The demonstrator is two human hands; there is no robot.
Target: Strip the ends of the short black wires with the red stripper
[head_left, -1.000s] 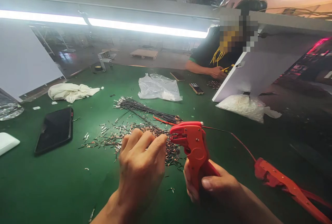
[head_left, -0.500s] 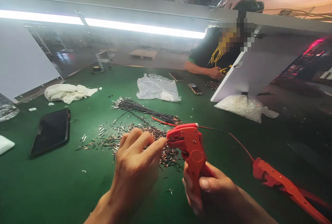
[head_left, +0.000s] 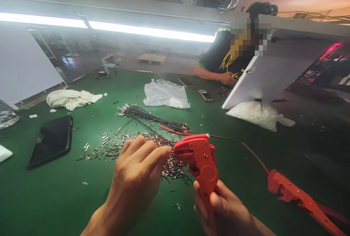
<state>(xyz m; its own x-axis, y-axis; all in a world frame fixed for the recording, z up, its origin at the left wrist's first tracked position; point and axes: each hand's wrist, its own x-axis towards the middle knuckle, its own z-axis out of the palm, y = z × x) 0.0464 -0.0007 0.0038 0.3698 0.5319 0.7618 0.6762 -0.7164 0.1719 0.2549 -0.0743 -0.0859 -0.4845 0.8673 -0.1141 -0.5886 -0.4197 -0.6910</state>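
Observation:
My right hand (head_left: pixel 229 207) is wrapped round the handles of a red wire stripper (head_left: pixel 203 163), held upright with its jaws pointing left. Just left of those jaws, my left hand (head_left: pixel 139 174) has thumb and forefinger pinched together; whatever is between them is hidden. Behind both hands lies a heap of short black wire offcuts (head_left: pixel 175 166), some with coppery or silvery ends. A bundle of black wires (head_left: pixel 153 117) with bare tips rests beyond the heap. A thin red cord (head_left: pixel 226 137) runs behind the stripper towards a second red wire stripper (head_left: pixel 300 190) at the right.
A dark phone (head_left: pixel 51 141) and a white cloth (head_left: pixel 71 99) lie on the left of the green table. Farther back are a clear plastic bag (head_left: pixel 166 94) and another phone (head_left: pixel 205 95). A white bag (head_left: pixel 254 114) sits by a panel. Across the table, a co-worker's hand (head_left: pixel 227 78) holds a yellow-and-black tool.
My left hand has shifted a little left and down. The stripper's head has also moved slightly left and lower in view.

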